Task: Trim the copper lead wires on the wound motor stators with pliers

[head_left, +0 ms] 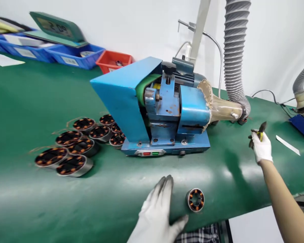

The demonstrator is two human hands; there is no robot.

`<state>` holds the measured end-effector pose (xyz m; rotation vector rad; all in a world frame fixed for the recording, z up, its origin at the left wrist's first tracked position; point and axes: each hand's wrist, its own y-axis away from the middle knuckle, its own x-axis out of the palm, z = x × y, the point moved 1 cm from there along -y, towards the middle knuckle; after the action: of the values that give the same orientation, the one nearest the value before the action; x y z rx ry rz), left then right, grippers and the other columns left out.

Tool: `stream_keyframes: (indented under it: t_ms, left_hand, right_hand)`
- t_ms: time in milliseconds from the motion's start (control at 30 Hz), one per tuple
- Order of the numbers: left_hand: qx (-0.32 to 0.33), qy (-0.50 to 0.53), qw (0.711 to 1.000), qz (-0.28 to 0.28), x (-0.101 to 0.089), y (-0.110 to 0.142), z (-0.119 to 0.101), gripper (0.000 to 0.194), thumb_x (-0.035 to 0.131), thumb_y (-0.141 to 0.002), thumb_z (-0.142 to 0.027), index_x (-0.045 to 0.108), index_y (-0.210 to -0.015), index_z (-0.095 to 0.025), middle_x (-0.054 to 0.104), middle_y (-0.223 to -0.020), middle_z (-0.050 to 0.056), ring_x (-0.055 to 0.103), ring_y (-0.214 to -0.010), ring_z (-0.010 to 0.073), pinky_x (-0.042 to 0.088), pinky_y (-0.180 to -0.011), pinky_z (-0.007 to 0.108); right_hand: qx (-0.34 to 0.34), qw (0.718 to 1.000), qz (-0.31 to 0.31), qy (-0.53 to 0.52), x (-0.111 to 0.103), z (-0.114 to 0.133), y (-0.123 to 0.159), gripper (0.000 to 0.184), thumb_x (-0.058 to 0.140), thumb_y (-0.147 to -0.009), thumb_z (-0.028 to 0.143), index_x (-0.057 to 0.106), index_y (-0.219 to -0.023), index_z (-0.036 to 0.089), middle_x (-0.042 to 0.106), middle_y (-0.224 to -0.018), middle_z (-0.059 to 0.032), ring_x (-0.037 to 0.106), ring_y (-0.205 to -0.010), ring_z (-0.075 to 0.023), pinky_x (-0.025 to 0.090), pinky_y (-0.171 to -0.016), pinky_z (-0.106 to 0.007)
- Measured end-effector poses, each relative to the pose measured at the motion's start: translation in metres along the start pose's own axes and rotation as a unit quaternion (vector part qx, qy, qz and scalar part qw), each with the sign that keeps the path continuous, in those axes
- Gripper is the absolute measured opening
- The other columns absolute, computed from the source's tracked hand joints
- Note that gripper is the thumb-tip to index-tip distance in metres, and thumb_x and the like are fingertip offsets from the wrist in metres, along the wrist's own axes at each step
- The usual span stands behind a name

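Observation:
My left hand [158,212], in a white glove, lies flat with fingers stretched out on the green table mat [40,101], holding nothing. Just right of its thumb stands one small motor stator [195,199] with copper windings, near the table's front edge. My right hand [261,146], also gloved, is out at the right and is closed around small cutting pliers [261,129] with yellow and black handles. A blue bench machine [152,108] sits in the middle behind both hands.
Several stators [76,145] with loose copper leads lie in a group left of the machine. A grey ribbed extraction hose [234,57] joins the machine's right side. Blue bins [73,55], a red bin [114,60] and a green scale [55,28] line the back.

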<state>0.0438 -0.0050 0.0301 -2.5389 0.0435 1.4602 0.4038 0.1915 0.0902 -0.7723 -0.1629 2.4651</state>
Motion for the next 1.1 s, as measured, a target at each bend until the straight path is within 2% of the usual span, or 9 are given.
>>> stream_keyframes:
  t_ms: [233, 367, 500, 567, 633, 767, 900, 1000, 1100]
  left_hand:
    - [0.062, 0.073, 0.989, 0.109, -0.013, -0.051, -0.023, 0.078, 0.079, -0.047, -0.051, 0.059, -0.116, -0.021, 0.056, -0.129, 0.015, 0.043, -0.125, 0.0402, 0.031, -0.104, 0.06]
    - [0.035, 0.225, 0.966, 0.124, -0.01, -0.047, -0.04, 0.048, 0.082, -0.049, -0.025, 0.063, -0.094, -0.025, 0.061, -0.122, 0.008, 0.046, -0.123, 0.0337, 0.032, -0.104, 0.055]
    - [-0.162, 0.521, 0.827, 0.138, -0.009, -0.033, -0.043, 0.049, 0.072, -0.055, -0.012, 0.052, -0.098, -0.021, 0.065, -0.092, 0.004, 0.065, -0.08, 0.0198, 0.053, -0.073, 0.035]
    - [-0.207, 0.63, 0.74, 0.118, -0.01, -0.029, -0.044, 0.051, 0.074, -0.054, -0.015, 0.05, -0.099, -0.021, 0.065, -0.087, 0.002, 0.065, -0.07, 0.0167, 0.053, -0.066, 0.031]
    - [-0.205, 0.667, 0.709, 0.1, -0.015, -0.028, -0.043, 0.053, 0.078, -0.052, -0.02, 0.052, -0.099, -0.021, 0.067, -0.093, 0.005, 0.066, -0.08, 0.0207, 0.053, -0.074, 0.033]
    - [-0.191, 0.657, 0.719, 0.124, -0.026, -0.02, -0.042, 0.051, 0.079, -0.059, -0.025, 0.055, -0.104, -0.022, 0.067, -0.104, 0.007, 0.064, -0.097, 0.0239, 0.049, -0.088, 0.037]
    - [-0.164, 0.622, 0.754, 0.137, -0.028, -0.009, -0.04, 0.051, 0.077, -0.06, -0.025, 0.054, -0.105, -0.023, 0.068, -0.099, 0.004, 0.065, -0.09, 0.0224, 0.053, -0.08, 0.036]
    - [-0.15, 0.577, 0.789, 0.146, -0.022, -0.004, -0.034, 0.057, 0.079, -0.053, -0.022, 0.055, -0.105, -0.024, 0.067, -0.1, 0.003, 0.064, -0.09, 0.0235, 0.053, -0.079, 0.036]
    - [-0.152, 0.516, 0.829, 0.151, -0.014, -0.002, -0.024, 0.065, 0.082, -0.043, -0.022, 0.057, -0.102, -0.026, 0.068, -0.099, 0.002, 0.065, -0.085, 0.0252, 0.055, -0.074, 0.037]
  right_hand:
    - [-0.045, 0.951, 0.147, 0.268, -0.025, -0.025, 0.081, 0.049, 0.051, -0.078, 0.031, 0.054, -0.126, 0.023, 0.061, -0.105, -0.0114, 0.059, -0.088, -0.0279, 0.045, -0.078, -0.041]
    - [-0.072, 0.924, 0.183, 0.329, -0.021, -0.026, 0.098, 0.054, 0.053, -0.077, 0.042, 0.053, -0.125, 0.018, 0.056, -0.116, -0.0181, 0.05, -0.103, -0.0381, 0.039, -0.086, -0.055]
    - [-0.094, 0.931, 0.22, 0.277, -0.009, 0.008, 0.13, 0.054, 0.059, -0.076, 0.047, 0.055, -0.123, 0.019, 0.055, -0.119, -0.0167, 0.047, -0.111, -0.0379, 0.035, -0.094, -0.055]
    - [-0.085, 0.945, 0.291, 0.122, 0.001, 0.039, 0.158, 0.044, 0.059, -0.08, 0.04, 0.057, -0.12, 0.024, 0.055, -0.121, -0.013, 0.049, -0.113, -0.0317, 0.037, -0.098, -0.047]
    - [-0.071, 0.915, 0.391, -0.061, 0.011, 0.072, 0.186, 0.039, 0.065, -0.077, 0.031, 0.06, -0.116, 0.031, 0.053, -0.125, -0.0087, 0.052, -0.111, -0.0281, 0.043, -0.092, -0.041]
    - [-0.108, 0.821, 0.501, -0.251, 0.027, 0.121, 0.21, 0.042, 0.067, -0.073, 0.015, 0.066, -0.109, 0.037, 0.058, -0.104, -0.0044, 0.057, -0.097, -0.0227, 0.047, -0.083, -0.035]
    - [-0.111, 0.819, 0.485, -0.286, 0.04, 0.134, 0.209, 0.016, 0.075, -0.07, 0.02, 0.075, -0.081, 0.031, 0.056, -0.076, -0.0005, 0.056, -0.073, -0.0168, 0.045, -0.068, -0.029]
    - [0.0, 0.802, 0.472, -0.365, 0.046, 0.133, 0.21, 0.009, 0.076, -0.07, 0.03, 0.073, -0.063, 0.024, 0.056, -0.064, -0.0004, 0.053, -0.064, -0.0156, 0.043, -0.06, -0.027]
    - [0.176, 0.722, 0.429, -0.514, 0.046, 0.131, 0.209, 0.022, 0.076, -0.068, 0.04, 0.067, -0.06, 0.021, 0.052, -0.061, 0.0021, 0.046, -0.052, -0.011, 0.037, -0.049, -0.024]
